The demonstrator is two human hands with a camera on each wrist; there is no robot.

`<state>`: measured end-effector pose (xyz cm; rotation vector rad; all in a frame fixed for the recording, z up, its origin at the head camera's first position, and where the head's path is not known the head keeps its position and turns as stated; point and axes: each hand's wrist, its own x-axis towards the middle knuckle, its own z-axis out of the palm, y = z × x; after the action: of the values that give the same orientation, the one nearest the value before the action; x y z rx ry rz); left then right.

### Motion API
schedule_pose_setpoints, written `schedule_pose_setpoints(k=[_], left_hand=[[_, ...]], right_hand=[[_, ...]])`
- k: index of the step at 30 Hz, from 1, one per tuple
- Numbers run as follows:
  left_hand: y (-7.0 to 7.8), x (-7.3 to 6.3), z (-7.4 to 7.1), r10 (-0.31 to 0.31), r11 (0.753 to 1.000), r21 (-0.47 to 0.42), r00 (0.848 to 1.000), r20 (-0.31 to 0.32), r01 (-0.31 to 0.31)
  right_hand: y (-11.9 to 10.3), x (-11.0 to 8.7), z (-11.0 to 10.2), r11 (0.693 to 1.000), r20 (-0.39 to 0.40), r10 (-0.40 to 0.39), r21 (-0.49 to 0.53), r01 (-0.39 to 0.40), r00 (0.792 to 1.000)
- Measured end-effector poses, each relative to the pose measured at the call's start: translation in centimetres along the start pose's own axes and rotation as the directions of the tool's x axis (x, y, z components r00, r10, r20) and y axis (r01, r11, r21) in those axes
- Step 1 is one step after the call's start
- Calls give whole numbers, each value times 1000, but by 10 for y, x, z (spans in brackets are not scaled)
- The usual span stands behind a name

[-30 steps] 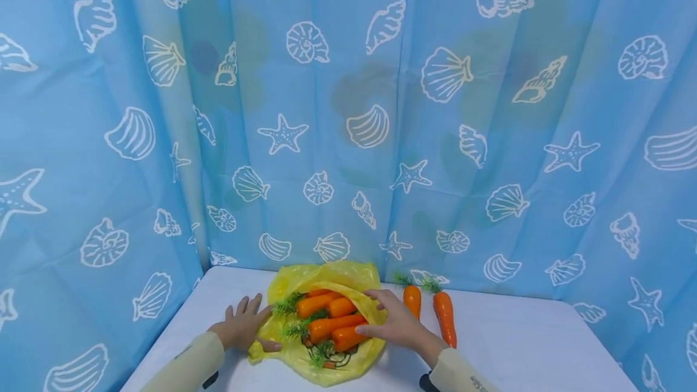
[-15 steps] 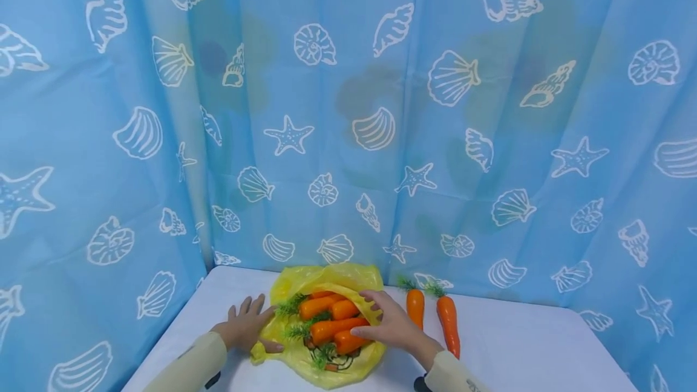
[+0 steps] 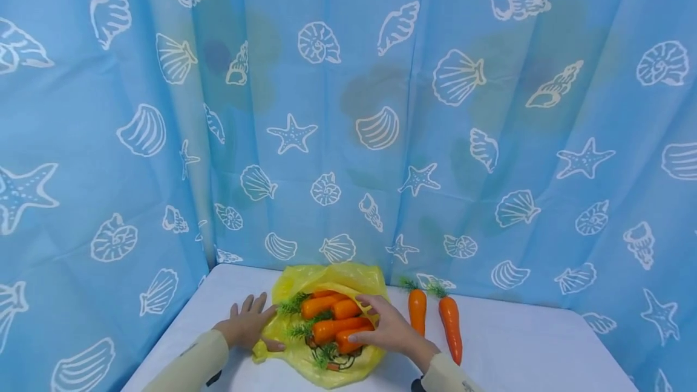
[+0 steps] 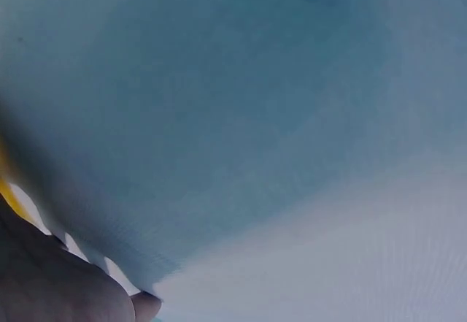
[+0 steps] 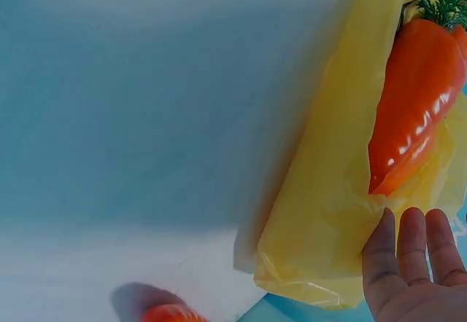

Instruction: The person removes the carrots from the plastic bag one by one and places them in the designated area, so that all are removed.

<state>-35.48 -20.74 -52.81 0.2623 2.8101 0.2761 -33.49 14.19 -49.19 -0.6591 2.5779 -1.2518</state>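
A yellow plastic bag [image 3: 305,365] lies on the white table with its mouth facing the person. Several orange carrots [image 3: 327,331] with green leafy tops rest inside it. My left hand [image 3: 247,323] is at the bag's left side, fingers spread, touching its edge. In the left wrist view only part of that hand [image 4: 66,285] shows. My right hand [image 3: 388,326] is at the bag's right rim, its thumb over the lowest carrot and its fingers near the upper rim. The right wrist view shows that hand's fingers [image 5: 412,245] extended beside the yellow plastic.
Two more carrots, one nearer the bag [image 3: 417,310] and one farther right [image 3: 451,328], lie on the white table [image 3: 523,337] beyond the right hand. A blue curtain [image 3: 337,107] with white seashell prints hangs behind and to the sides.
My right hand has shifted slightly left over the carrots in the bag. The left hand stays in place, and the head view has turned a little.
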Motion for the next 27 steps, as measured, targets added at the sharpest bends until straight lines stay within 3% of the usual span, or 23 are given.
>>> schedule_pose_setpoints(k=[17, 23, 27], left_hand=[[-1, -1, 1, -27, 1000, 8, 1000, -6, 27], [-2, 1, 3, -29, 1000, -1, 1000, 10, 29], [-3, 4, 3, -21, 1000, 17, 1000, -13, 21]], right_hand=[[1, -1, 14, 999, 27, -51, 3, 51, 998], [5, -2, 16, 999, 37, -43, 6, 43, 998], [5, 0, 16, 1000, 32, -31, -4, 31, 999]])
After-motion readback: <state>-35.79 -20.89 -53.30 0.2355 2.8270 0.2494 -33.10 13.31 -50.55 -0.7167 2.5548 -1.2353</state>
